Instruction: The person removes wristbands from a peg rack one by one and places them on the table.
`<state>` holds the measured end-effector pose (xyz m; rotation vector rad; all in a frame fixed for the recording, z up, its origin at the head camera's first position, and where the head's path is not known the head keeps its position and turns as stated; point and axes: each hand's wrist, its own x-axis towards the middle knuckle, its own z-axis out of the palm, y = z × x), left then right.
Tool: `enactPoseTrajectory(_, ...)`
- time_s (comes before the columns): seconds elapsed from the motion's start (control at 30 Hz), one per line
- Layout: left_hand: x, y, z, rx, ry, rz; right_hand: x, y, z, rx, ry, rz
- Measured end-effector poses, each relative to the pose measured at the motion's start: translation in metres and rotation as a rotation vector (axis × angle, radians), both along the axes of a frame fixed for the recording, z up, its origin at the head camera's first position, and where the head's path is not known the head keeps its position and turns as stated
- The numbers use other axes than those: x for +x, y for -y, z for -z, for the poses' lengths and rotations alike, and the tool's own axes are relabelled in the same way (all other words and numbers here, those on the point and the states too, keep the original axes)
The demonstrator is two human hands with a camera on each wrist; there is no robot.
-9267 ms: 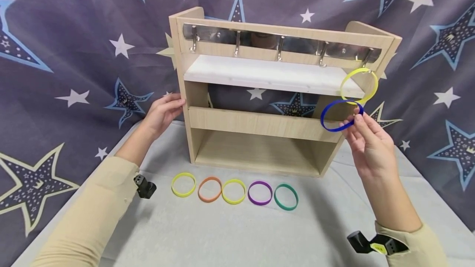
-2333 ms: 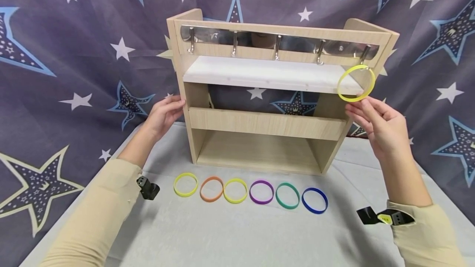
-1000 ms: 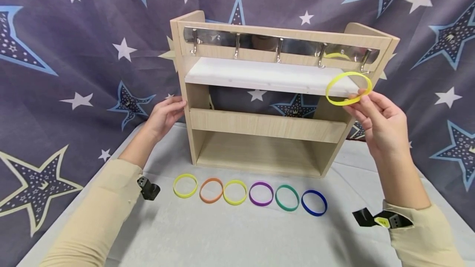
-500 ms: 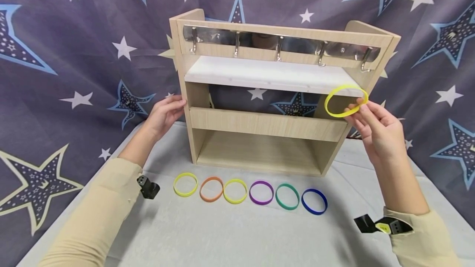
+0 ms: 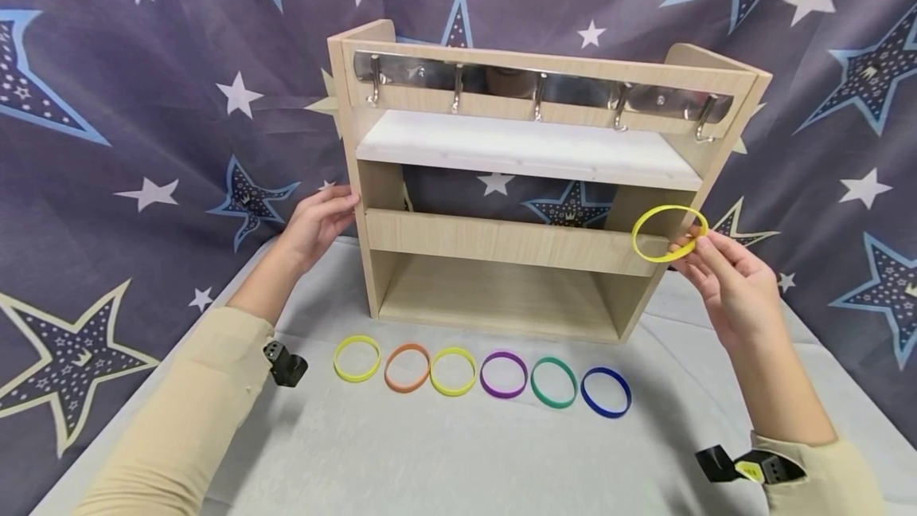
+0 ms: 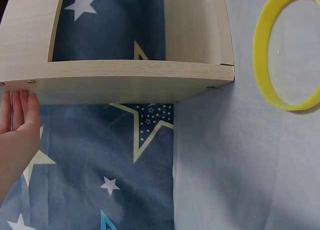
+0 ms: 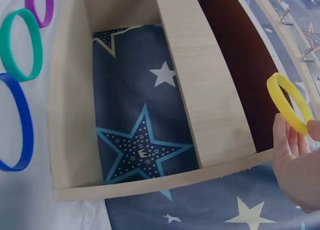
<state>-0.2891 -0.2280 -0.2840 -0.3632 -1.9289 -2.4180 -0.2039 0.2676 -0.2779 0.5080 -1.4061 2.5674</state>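
Observation:
My right hand (image 5: 738,281) pinches a yellow silicone wristband (image 5: 645,217) between thumb and fingers, in front of the right side of a small wooden shelf unit (image 5: 516,241). In the right wrist view the same wristband (image 7: 287,103) stands above the fingertips. My left hand (image 5: 311,229) rests its straight fingers against the unit's left side panel, and in the left wrist view the fingers (image 6: 19,109) touch that panel. A metal rail with several hooks (image 5: 539,98) runs across the top; nothing hangs on the hooks.
On the pale cloth before the unit lies a row of wristbands: yellow (image 5: 337,373), orange (image 5: 388,377), yellow (image 5: 453,394), purple (image 5: 504,396), teal (image 5: 554,404) and blue (image 5: 606,415). A white shelf board (image 5: 523,146) sits under the hooks. Star-patterned fabric (image 5: 179,38) hangs behind.
The blue wristband went from my right hand to the row's right end. The yellow wristband came off the rightmost hook, and my right hand lowered it. My left hand stayed put.

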Motion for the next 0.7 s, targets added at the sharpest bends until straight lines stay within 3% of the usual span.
enactPoseTrajectory(0.33, 0.001, 0.0, -0.001, -0.003, -0.006, 0.008, 0.002, -0.01, 0.006, 0.007, 0.039, -0.035)
enactPoseTrajectory(0.57, 0.0, 0.0, -0.001, 0.009, 0.002, 0.003, 0.003, -0.018, 0.003, 0.126, 0.119, -0.1)
enactPoseTrajectory(0.7, 0.001, 0.0, 0.0, 0.002, 0.005, 0.002, 0.002, -0.022, 0.008, 0.185, 0.112, -0.153)
